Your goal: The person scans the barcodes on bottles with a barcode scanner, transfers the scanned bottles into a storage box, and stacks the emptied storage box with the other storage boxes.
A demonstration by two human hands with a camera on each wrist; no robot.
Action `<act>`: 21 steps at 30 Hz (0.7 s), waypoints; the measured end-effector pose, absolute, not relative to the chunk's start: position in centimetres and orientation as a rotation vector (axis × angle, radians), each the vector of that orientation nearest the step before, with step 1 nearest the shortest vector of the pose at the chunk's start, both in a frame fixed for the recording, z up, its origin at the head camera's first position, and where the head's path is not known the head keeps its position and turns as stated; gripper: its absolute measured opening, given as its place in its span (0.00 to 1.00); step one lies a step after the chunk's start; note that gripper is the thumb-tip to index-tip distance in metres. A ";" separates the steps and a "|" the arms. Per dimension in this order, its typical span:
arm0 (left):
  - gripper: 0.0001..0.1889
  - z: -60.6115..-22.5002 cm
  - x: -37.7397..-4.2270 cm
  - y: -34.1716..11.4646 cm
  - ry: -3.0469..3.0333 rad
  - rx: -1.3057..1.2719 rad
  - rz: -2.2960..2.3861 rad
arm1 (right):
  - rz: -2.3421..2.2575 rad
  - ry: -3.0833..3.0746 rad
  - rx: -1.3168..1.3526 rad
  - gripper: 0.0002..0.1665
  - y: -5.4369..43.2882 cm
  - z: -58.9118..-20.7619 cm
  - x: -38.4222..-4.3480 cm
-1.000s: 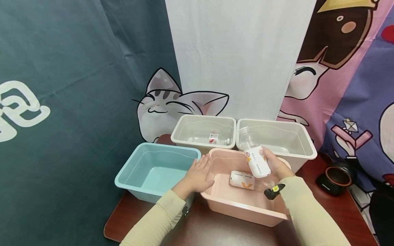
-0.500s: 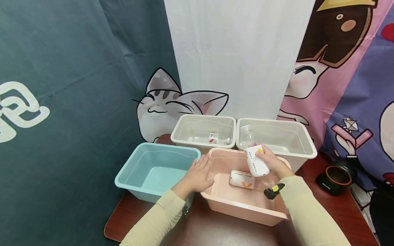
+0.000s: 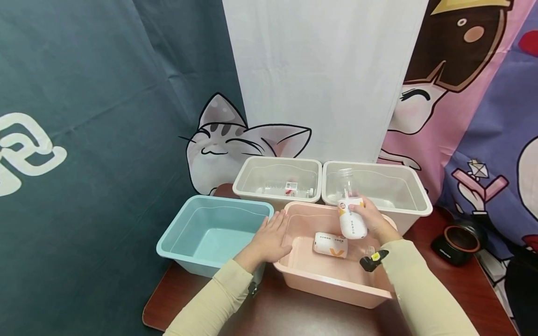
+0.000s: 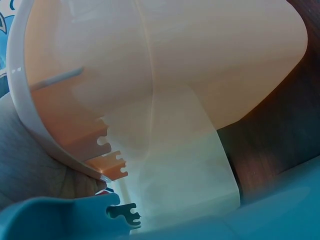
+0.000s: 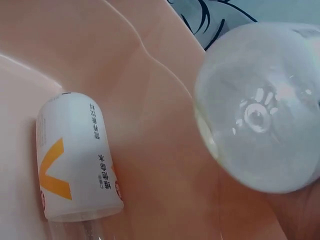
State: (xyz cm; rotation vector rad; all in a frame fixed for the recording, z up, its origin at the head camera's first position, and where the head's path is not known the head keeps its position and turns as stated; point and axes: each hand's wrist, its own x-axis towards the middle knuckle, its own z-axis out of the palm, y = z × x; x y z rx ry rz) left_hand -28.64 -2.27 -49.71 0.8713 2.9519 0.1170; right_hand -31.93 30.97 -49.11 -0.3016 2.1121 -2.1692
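My right hand (image 3: 373,218) grips a clear plastic bottle (image 3: 352,223) by its white, orange-marked label, above the pink bin (image 3: 336,279). The neck points away, over the near rim of the right grey bin; its rounded base (image 5: 257,115) faces the right wrist camera. A second bottle (image 3: 330,245) of the same kind lies on its side on the pink bin's floor, also seen as a white-labelled bottle (image 5: 75,155) in the right wrist view. My left hand (image 3: 269,239) rests with straight fingers on the pink bin's left rim, beside the blue bin (image 3: 176,254).
Behind stand two grey bins. A clear bottle with a small red-and-white label (image 3: 291,188) lies in the left grey bin (image 3: 277,161); the right grey bin (image 3: 414,205) adjoins it. A black round device (image 3: 460,243) sits at the right of the brown table (image 3: 269,312).
The held bottle has swung from leaning left to pointing more straight away, its neck shifting right. My left hand and the lying bottle stay in place.
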 end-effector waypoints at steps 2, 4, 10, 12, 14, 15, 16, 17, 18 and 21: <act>0.47 -49.7 -28.7 -2.2 2.954 0.870 0.114 | -2.294 2.002 -0.378 0.26 31.1 -49.1 -31.9; 0.47 -49.7 -28.7 -2.2 2.954 0.870 0.102 | -2.402 1.859 -0.478 0.24 31.2 -49.1 -31.9; 0.47 -49.7 -28.7 -2.2 2.956 0.873 0.089 | -2.473 1.711 -0.537 0.20 31.3 -49.0 -31.8; 0.47 -49.7 -28.7 -2.2 2.955 0.871 0.091 | -2.450 1.777 -0.447 0.18 31.3 -48.8 -31.6; 0.47 -49.7 -28.7 -2.2 2.955 0.869 0.091 | -2.406 1.865 -0.330 0.18 31.3 -48.6 -31.4; 0.47 -49.7 -28.7 -2.2 2.955 0.867 0.087 | -2.382 1.904 -0.277 0.19 31.3 -48.5 -31.4; 0.47 -49.7 -28.7 -2.2 2.955 0.865 0.089 | -2.358 1.940 -0.236 0.20 31.2 -48.4 -31.4; 0.47 -49.7 -28.7 -2.2 2.954 0.865 0.084 | -2.333 1.973 -0.200 0.21 31.2 -48.4 -31.4; 0.47 -49.8 -28.7 -2.2 2.954 0.865 0.085 | -2.317 1.989 -0.176 0.23 31.2 -48.3 -31.4; 0.47 -49.8 -28.7 -2.2 2.957 0.869 0.094 | -2.310 1.993 -0.141 0.25 31.2 -48.3 -31.4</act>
